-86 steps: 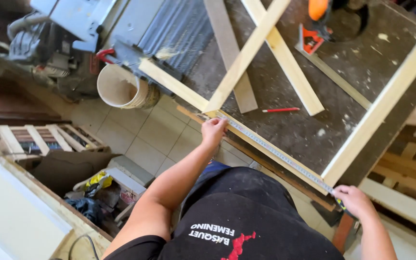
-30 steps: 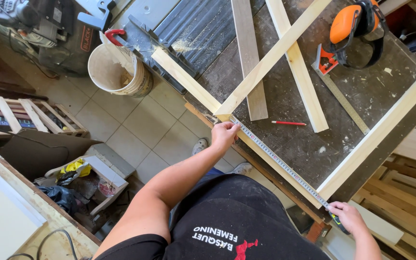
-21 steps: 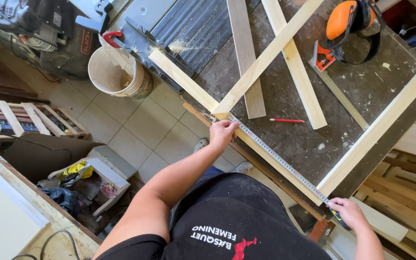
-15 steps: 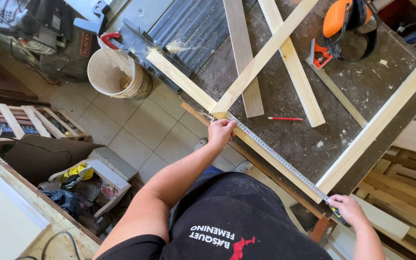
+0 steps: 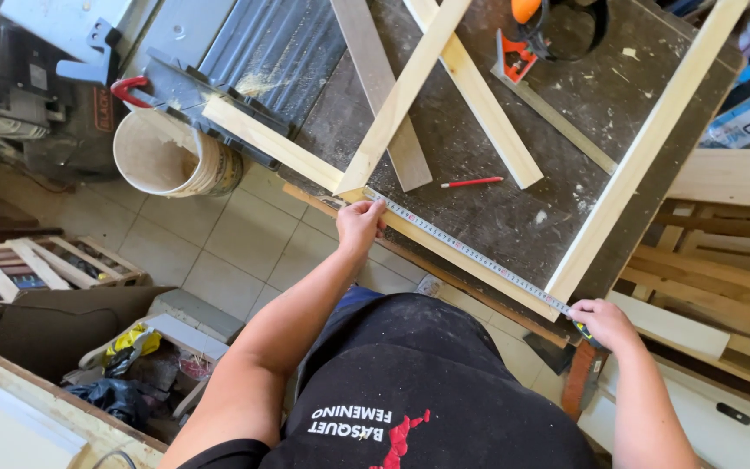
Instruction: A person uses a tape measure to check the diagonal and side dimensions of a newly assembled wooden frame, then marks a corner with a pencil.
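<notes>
Little has shifted: both hands keep the tape measure (image 5: 470, 254) stretched. Left hand (image 5: 359, 224) fingers press its end at the wooden frame (image 5: 627, 174) corner; right hand (image 5: 602, 323) fingers curl around its case at the dark surface (image 5: 514, 217) edge, red pencil (image 5: 472, 182) nearby.

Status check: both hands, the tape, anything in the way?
Left hand pins tape measure end at frame corner. Right hand holds the tape's other end at far corner. Tape lies along near wooden rail. Red pencil clear.
</notes>
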